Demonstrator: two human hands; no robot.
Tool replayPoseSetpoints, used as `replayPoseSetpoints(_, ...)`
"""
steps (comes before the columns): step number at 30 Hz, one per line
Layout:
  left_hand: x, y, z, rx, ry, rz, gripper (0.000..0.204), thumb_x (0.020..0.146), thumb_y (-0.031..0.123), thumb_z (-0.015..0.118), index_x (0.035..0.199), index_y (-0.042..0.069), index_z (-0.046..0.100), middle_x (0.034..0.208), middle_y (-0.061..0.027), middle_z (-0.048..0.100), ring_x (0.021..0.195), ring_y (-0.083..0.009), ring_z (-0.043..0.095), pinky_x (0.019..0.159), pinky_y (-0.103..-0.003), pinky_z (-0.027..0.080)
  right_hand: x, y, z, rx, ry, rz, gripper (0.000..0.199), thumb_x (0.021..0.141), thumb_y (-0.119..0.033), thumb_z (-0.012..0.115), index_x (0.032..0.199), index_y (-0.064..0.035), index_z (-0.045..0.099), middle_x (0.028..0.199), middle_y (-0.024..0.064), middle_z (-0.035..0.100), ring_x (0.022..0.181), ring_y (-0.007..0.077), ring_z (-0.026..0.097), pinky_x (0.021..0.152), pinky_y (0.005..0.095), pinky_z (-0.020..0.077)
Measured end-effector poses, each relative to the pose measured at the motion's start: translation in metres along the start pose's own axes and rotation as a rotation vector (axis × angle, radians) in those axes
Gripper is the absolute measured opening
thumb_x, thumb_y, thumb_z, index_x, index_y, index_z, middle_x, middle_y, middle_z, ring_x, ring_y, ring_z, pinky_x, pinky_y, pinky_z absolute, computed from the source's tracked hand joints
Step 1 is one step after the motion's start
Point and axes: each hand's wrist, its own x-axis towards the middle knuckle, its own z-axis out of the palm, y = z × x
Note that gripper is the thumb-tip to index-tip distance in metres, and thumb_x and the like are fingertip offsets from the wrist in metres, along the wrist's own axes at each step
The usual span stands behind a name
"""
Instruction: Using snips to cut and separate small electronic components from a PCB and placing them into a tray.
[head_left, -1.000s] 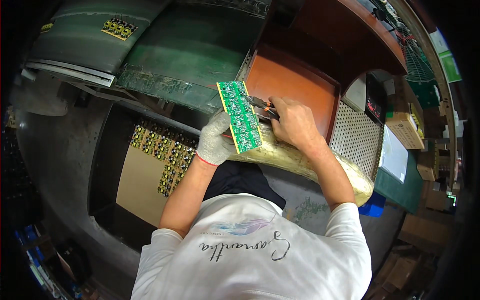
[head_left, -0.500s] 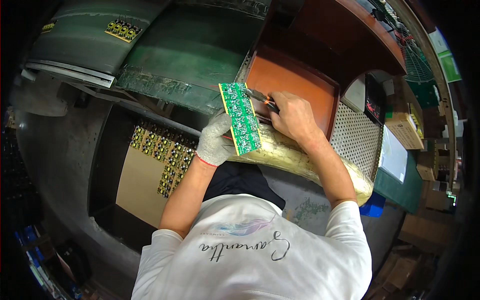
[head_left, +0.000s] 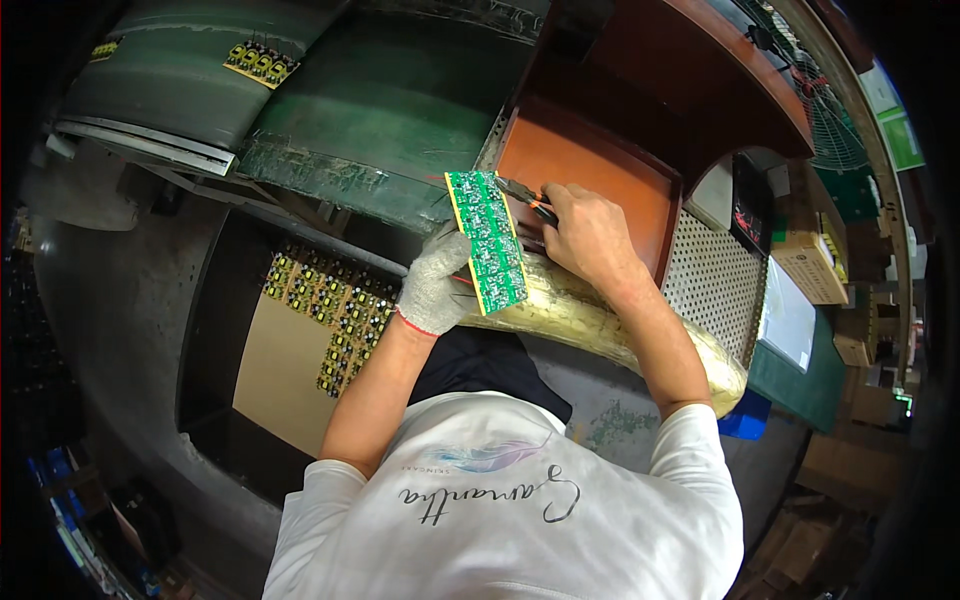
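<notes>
1. I'm looking straight down at the left hand (head_left: 436, 290), in a grey knit glove with a red cuff, fingers wrapped tight around the lower edge of a green circuit board (head_left: 487, 240), holding it up on edge and tilted

2. The board is a long panel with a yellow strip down its left side, held above the gold foil-wrapped ledge (head_left: 590, 315) that curves along the front of the bench

3. The right hand (head_left: 590, 232) is bare, fingers curled shut around the handles of small cutters (head_left: 527, 195) (orange grips, as far as I can make out), and the tip sits right at the board's upper right edge

4. I cannot tell whether the cutter tip is actually on a lead or just beside one; it's too small from here

5. Behind both hands, an orange-brown tray (head_left: 590, 175) with raised walls, and to its right a white perforated panel (head_left: 710, 285)

6. Down to my left, a sheet of brown cardboard (head_left: 275, 370) carries rows of small yellow and black components (head_left: 330, 300), well apart from the hands

7. Up top, a dark green conveyor belt (head_left: 380, 110) with another little cluster of yellow parts (head_left: 260, 62) lying on the neighbouring section
</notes>
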Motion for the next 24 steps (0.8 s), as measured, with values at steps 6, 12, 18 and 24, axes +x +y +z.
replayPoseSetpoints(6,0.001,0.000,-0.002,0.025,-0.005,0.014,0.053,0.106,0.022,0.068,0.155,0.004,0.056,0.135,-0.0114,0.073,0.119,-0.0255,0.075,0.104,-0.044,0.063,0.001,0.001,-0.002,-0.010,-0.021,0.006,0.024,0.085,-0.013,0.076,0.105,0.0003,0.071,0.095,0.0214,0.075,0.090,0.0422,0.076,0.081,0.0524,0.0621)
replayPoseSetpoints(12,0.004,-0.002,0.002,0.108,-0.021,0.067,0.052,0.105,0.019,0.069,0.153,0.004,0.057,0.136,-0.0100,0.072,0.121,-0.0232,0.073,0.106,-0.042,0.061,0.001,-0.005,0.002,0.067,-0.005,0.023,0.021,0.087,-0.015,0.074,0.102,0.0000,0.071,0.092,0.0227,0.077,0.085,0.0433,0.076,0.078,0.0537,0.0623)
replayPoseSetpoints(18,0.004,-0.002,0.010,0.280,0.027,0.081,0.058,0.103,0.022,0.069,0.156,0.002,0.054,0.137,-0.0116,0.071,0.123,-0.0249,0.072,0.107,-0.044,0.060,-0.005,-0.013,0.002,0.047,0.041,0.049,0.018,0.087,-0.014,0.073,0.099,0.0004,0.071,0.089,0.0235,0.076,0.083,0.0439,0.076,0.078,0.0534,0.0622)
replayPoseSetpoints(24,0.004,-0.002,0.010,0.324,0.018,0.095,0.058,0.102,0.021,0.069,0.155,0.002,0.055,0.138,-0.0121,0.071,0.123,-0.0249,0.072,0.106,-0.043,0.060,-0.006,-0.008,0.007,0.053,-0.014,0.061,0.024,0.086,-0.015,0.075,0.105,0.0003,0.072,0.091,0.0227,0.076,0.085,0.0439,0.076,0.077,0.0536,0.0619)
